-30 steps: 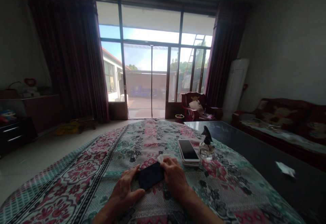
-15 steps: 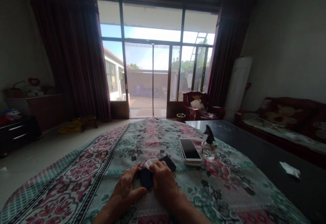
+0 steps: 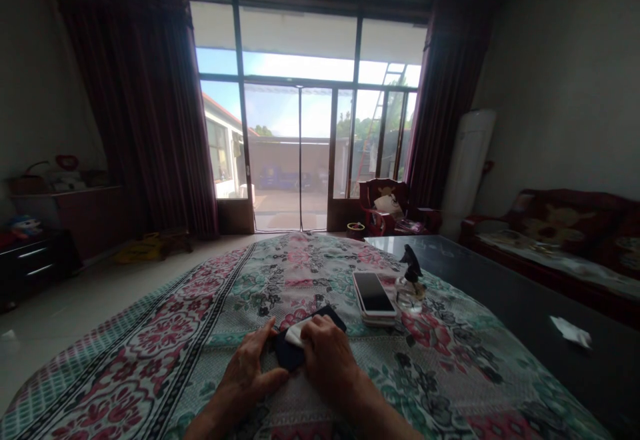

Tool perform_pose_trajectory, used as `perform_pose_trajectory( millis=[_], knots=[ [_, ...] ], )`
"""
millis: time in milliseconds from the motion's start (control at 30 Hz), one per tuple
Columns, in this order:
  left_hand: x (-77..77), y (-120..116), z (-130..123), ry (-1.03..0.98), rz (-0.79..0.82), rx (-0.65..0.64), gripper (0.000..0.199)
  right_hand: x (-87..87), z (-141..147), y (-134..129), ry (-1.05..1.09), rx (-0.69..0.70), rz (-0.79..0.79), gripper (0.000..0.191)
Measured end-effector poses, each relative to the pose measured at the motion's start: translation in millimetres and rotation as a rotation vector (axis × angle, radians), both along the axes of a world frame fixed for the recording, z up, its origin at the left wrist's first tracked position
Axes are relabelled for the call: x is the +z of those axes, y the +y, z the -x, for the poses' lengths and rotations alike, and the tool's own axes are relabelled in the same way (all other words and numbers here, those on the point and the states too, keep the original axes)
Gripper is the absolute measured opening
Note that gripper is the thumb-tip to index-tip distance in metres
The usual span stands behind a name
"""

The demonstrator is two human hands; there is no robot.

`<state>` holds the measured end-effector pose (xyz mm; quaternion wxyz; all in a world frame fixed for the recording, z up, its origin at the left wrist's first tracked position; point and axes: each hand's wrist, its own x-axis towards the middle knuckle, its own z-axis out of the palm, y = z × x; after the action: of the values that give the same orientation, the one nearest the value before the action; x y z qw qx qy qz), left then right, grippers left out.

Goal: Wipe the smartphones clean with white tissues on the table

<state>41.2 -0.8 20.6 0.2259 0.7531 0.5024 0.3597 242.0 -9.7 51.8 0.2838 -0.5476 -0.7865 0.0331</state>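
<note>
A dark blue flat, rectangular object (image 3: 289,356) lies on the tablecloth between my hands. My left hand (image 3: 249,365) rests at its left side, thumb and forefinger bracketing its edge. In my right hand (image 3: 327,355) a folded white tissue or cloth (image 3: 296,333) is pinched and pressed on the dark object's upper face. A second dark flat piece (image 3: 334,318) shows beyond the right knuckles; whether it joins the first one is hidden. To the right lie stacked phones, with a white-framed smartphone (image 3: 374,295) on top. Beside them stands a clear spray bottle (image 3: 411,288) with a black trigger head.
A floral tablecloth (image 3: 200,333) covers the table under my hands. On the dark surface (image 3: 520,313) to the right lies a crumpled white tissue (image 3: 571,332). Farther off are a wooden armchair (image 3: 385,203), a sofa (image 3: 560,227) and glass doors (image 3: 275,153).
My right hand has shifted slightly right with the white tissue or cloth, which now stretches across the dark object's upper part. The left hand stays nearly in place.
</note>
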Motion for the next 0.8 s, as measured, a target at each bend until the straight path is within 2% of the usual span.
perform_pose_trajectory(
  millis=[100,167,300,567,700,800],
  knots=[
    [0.8,-0.6,-0.6,-0.002,-0.001,-0.002,0.079,2.3,-14.6,6.0,-0.004,-0.149,-0.010,0.018],
    [0.4,-0.8,-1.3,-0.005,-0.014,0.015,0.078,2.2,-19.4,7.2,0.005,-0.172,-0.023,0.018],
    [-0.7,-0.3,-2.3,-0.006,-0.065,0.065,0.078,-0.4,-15.2,5.1,0.000,-0.107,-0.049,0.018],
    [-6.4,3.9,0.4,-0.041,-0.049,0.052,0.070,-0.2,-3.0,8.5,0.024,-0.056,-0.053,0.021],
    [-2.9,2.9,0.0,-0.022,-0.030,0.054,0.074,4.1,1.5,7.6,-0.007,-0.048,-0.017,0.022],
    [0.0,2.4,-1.2,-0.004,-0.013,0.054,0.074,4.9,8.9,1.7,-0.035,0.041,-0.010,0.019]
  ],
)
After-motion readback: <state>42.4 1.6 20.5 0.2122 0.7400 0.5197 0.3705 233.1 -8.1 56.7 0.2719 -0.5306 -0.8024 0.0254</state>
